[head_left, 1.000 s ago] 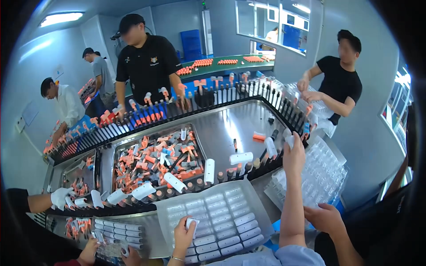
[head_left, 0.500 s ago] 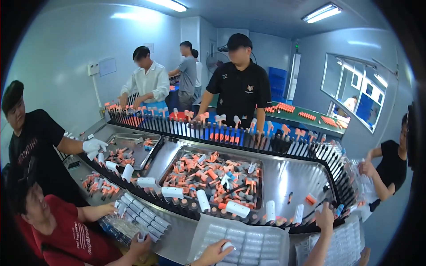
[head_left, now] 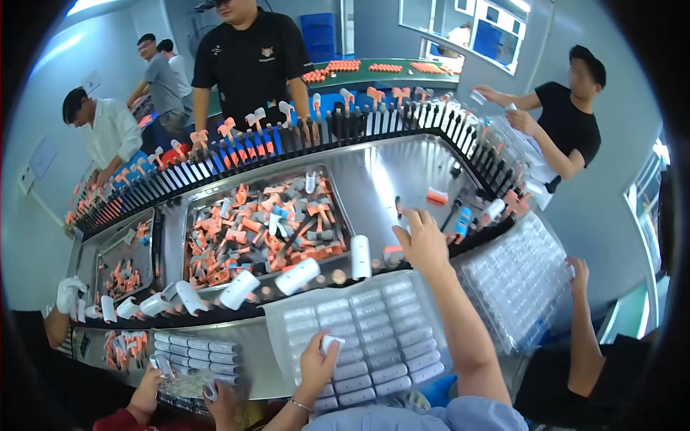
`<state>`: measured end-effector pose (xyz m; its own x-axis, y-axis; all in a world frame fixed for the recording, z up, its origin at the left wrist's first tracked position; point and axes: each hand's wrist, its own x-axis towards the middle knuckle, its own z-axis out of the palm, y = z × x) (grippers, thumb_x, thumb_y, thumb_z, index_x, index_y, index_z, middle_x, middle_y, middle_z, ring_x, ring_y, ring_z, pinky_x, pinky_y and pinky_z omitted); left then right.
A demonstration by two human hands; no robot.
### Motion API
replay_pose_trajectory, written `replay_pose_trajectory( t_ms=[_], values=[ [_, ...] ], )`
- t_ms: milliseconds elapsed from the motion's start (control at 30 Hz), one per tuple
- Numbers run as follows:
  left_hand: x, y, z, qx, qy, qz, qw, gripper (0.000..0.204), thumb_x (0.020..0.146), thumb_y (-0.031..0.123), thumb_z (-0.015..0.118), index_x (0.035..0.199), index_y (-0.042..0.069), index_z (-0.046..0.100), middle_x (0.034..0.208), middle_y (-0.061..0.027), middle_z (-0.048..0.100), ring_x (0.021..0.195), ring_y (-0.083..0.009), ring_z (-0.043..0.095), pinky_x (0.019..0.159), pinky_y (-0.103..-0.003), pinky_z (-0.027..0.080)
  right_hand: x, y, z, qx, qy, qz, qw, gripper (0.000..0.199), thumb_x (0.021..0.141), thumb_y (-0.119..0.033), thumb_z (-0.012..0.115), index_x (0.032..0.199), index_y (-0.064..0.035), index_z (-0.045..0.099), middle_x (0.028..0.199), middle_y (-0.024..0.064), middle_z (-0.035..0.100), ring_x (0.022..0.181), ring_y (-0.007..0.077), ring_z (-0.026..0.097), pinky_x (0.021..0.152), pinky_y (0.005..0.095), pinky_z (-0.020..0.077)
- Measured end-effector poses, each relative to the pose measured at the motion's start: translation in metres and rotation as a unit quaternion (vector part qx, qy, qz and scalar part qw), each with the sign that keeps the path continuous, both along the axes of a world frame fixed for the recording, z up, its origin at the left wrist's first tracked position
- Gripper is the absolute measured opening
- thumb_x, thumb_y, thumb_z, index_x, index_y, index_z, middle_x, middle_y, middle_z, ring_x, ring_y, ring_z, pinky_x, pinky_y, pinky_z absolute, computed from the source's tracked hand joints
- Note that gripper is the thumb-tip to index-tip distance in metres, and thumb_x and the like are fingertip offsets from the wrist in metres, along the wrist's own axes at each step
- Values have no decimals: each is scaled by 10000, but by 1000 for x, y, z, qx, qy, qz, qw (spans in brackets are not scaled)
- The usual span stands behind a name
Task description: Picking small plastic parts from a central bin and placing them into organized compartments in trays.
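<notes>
On the metal bench (head_left: 256, 359) carrying a black peg line (head_left: 338, 277), a tray (head_left: 277, 316) of white curved covers (head_left: 356, 395) lies close, likely for easy reach, as the spread right hand (head_left: 425, 243) hangs by the pegs and the left hand (head_left: 316, 368) pinches 1 cover (head_left: 332, 343).

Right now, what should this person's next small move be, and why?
Probably bring the left hand and its white shell toward the right hand, which is by the near posts, where similar shells sit.
</notes>
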<state>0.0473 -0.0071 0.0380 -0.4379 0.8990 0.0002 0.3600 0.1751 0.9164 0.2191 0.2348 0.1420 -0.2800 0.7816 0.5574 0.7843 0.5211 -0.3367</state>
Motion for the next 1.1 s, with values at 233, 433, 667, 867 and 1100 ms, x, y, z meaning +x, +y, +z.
replay_pose_trajectory(
  t_ms=[233, 433, 667, 867, 1100],
  values=[
    [1, -11, -19, 21, 80, 30, 996, 352, 833, 279, 611, 1111, 71, 556, 622, -64, 550, 501, -131, 503, 476, -278, 403, 57, -105, -48, -107, 44, 179, 977, 124, 727, -127, 666, 804, -58, 598, 866, 107, 579, 784, 305, 549, 703, 397, 448],
    [20, 5, 66, -31, -11, -50, 998, 357, 842, 235, 613, 1122, 35, 520, 692, -72, 568, 535, -113, 507, 500, -262, 410, 97, -136, -97, -257, -166, 197, 931, 230, 705, -177, 683, 910, -79, 649, 920, 104, 569, 939, 295, 531, 808, 390, 460],
    [64, 137, 118, 180, 311, -82, 930, 325, 845, 255, 583, 989, -12, 465, 905, -204, 578, 819, -350, 599, 632, -411, 500, 94, -131, -88, -254, -173, 218, 926, 241, 731, -188, 666, 930, -57, 630, 966, 124, 544, 984, 313, 507, 817, 380, 459],
    [37, 186, 92, -35, 346, -95, 933, 315, 820, 267, 589, 890, -23, 489, 813, -228, 616, 761, -375, 617, 639, -451, 492, 109, -124, -31, -219, 13, 151, 964, 298, 783, -102, 608, 1050, -2, 520, 1034, 191, 573, 983, 352, 536, 849, 416, 432],
    [0, 149, 91, -39, 404, 10, 914, 330, 836, 294, 568, 897, -22, 493, 731, -175, 619, 667, -324, 632, 560, -406, 516, 99, -36, 7, -2, 28, 29, 999, 306, 822, -88, 554, 1120, -29, 524, 977, 179, 577, 887, 353, 566, 752, 412, 465]
  ],
)
